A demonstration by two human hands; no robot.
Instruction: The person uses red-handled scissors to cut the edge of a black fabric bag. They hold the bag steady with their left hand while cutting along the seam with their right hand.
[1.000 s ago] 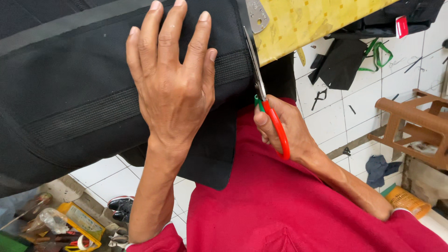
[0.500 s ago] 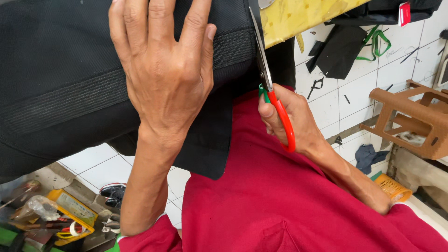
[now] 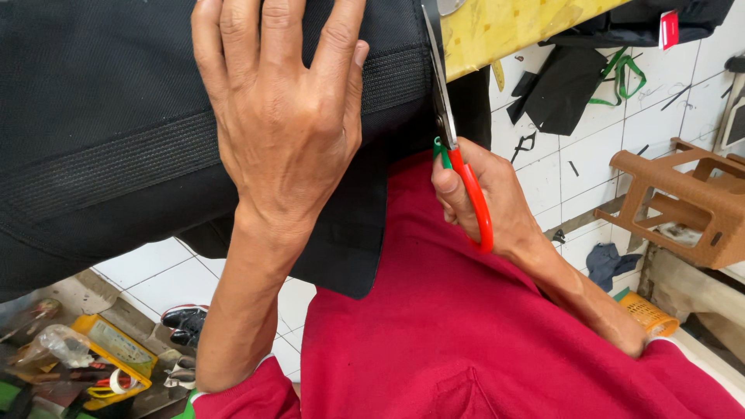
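From the head view, my left hand (image 3: 283, 128) lies flat and spread on the black fabric (image 3: 116, 140), fingers open and pressing it down onto the table, gripping nothing. My right hand (image 3: 485, 198) is closed around the red-and-green handles of the scissors (image 3: 454, 140), whose blades run up along the right edge of the cloth, beside the yellow tabletop (image 3: 520, 27); the blade tips pass out of the top of the picture, so I cannot tell how wide they stand. The risk I see is nearness: my left thumb and forefinger sit just beside the blade line, and if the cloth creeps under my palm, the cut could wander off the edge or towards my own fingers. The ribbed black band (image 3: 109, 171) woven across the fabric looks thicker, and I judge it could make the blades bind or jump. A flap of the fabric hangs loose over my red shirt (image 3: 497, 334), and its weight could drag the piece sideways. Room is tight at the table edge: my right wrist works in the gap between my chest and the tabletop. Off to the right there is open tiled floor (image 3: 574, 167) strewn with black scraps, then a brown plastic stool (image 3: 691, 202). Low on the left, a cluttered yellow box (image 3: 120, 349) and shoes (image 3: 182, 326) lie well apart from my hands.
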